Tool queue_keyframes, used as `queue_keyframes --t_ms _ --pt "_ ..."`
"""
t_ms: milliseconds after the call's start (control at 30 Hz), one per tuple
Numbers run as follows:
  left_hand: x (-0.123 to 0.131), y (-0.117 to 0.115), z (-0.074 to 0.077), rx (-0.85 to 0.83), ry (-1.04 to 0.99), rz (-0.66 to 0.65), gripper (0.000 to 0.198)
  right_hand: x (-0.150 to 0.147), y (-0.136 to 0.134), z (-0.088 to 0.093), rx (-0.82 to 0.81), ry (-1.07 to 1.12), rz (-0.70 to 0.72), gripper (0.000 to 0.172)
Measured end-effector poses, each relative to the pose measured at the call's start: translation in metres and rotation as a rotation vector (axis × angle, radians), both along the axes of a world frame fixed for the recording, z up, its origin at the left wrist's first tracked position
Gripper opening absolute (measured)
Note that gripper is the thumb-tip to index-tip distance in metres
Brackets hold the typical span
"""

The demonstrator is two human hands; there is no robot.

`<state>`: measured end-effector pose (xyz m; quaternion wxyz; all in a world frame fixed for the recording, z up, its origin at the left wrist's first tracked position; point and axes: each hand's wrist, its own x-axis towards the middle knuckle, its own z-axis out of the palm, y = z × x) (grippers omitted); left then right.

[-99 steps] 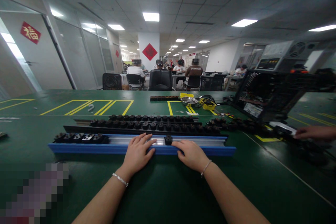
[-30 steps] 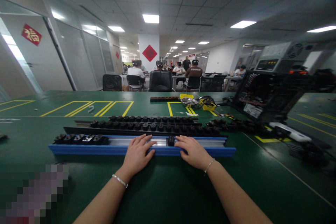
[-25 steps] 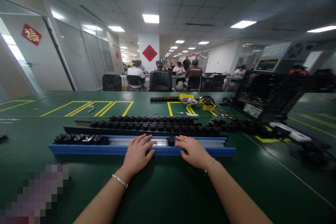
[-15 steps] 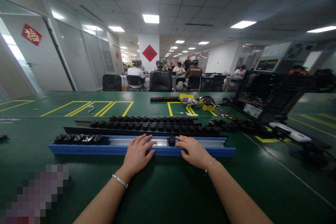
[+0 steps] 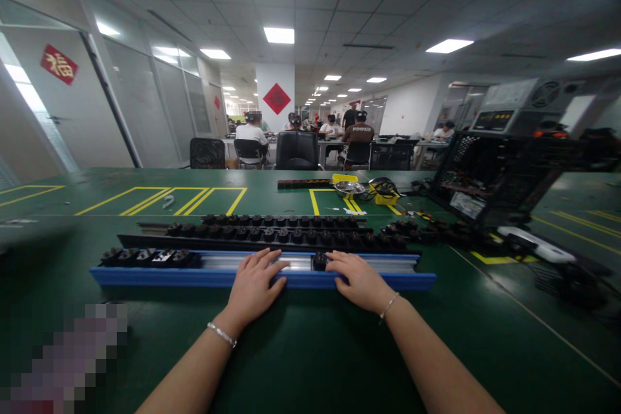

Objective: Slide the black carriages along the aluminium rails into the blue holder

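A long blue rail (image 5: 162, 277) with a bright metal channel lies crosswise in front of me. My left hand (image 5: 257, 278) rests over its middle, fingers spread across the channel and thumb at the front wall. In the channel sits a single small black block (image 5: 319, 261), which looks like a socket module. My right hand (image 5: 356, 277) lies over the rail just right of that block, fingertips at its side, fingers stretched out and thumb apart. A row of black modules (image 5: 145, 259), one with a white top, fills the rail's left end.
Behind the rail run two dark strips (image 5: 272, 235) lined with black modules. Loose black parts (image 5: 436, 231) are heaped to the right, near an open computer case (image 5: 478, 171). A metal bowl (image 5: 349, 188) and cables stand farther back. Several people sit at distant tables.
The single black block has shifted very slightly to the right, and my right hand with it. My left hand stays in place.
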<state>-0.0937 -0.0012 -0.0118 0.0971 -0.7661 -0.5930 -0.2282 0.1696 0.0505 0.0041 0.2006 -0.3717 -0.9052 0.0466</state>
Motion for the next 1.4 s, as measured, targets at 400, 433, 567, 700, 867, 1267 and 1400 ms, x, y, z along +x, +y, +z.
queue_keyframes --t_ms 400,433,567,700,867,1267,1400 --pt "0.0000 -0.0001 -0.0002 0.001 -0.012 -0.007 0.033 0.0000 -0.0017 0.0025 -0.051 0.022 -0.014 0.033" --pt "0.0000 -0.0001 -0.0003 0.000 -0.011 -0.007 0.033 -0.0001 -0.0017 0.0026 -0.053 0.024 -0.015 0.033" --pt "-0.0003 0.0000 -0.0005 0.002 -0.002 -0.007 0.033 -0.0002 -0.0016 0.0029 -0.061 0.033 -0.019 0.031" --pt "-0.0005 0.0002 -0.0006 0.001 0.002 -0.008 0.032 0.0002 -0.0014 0.0029 -0.058 0.034 -0.021 0.030" --pt "-0.0003 -0.0003 0.0001 -0.006 0.002 -0.008 0.033 0.0010 -0.0007 0.0027 -0.056 0.054 -0.015 0.028" --pt "-0.0002 -0.0003 0.0000 0.000 -0.013 -0.015 0.033 0.0021 0.0005 0.0033 -0.069 0.070 -0.011 0.023" --pt "-0.0003 -0.0004 0.0003 -0.013 -0.004 -0.011 0.033 0.0026 0.0008 0.0035 -0.062 0.068 -0.009 0.022"
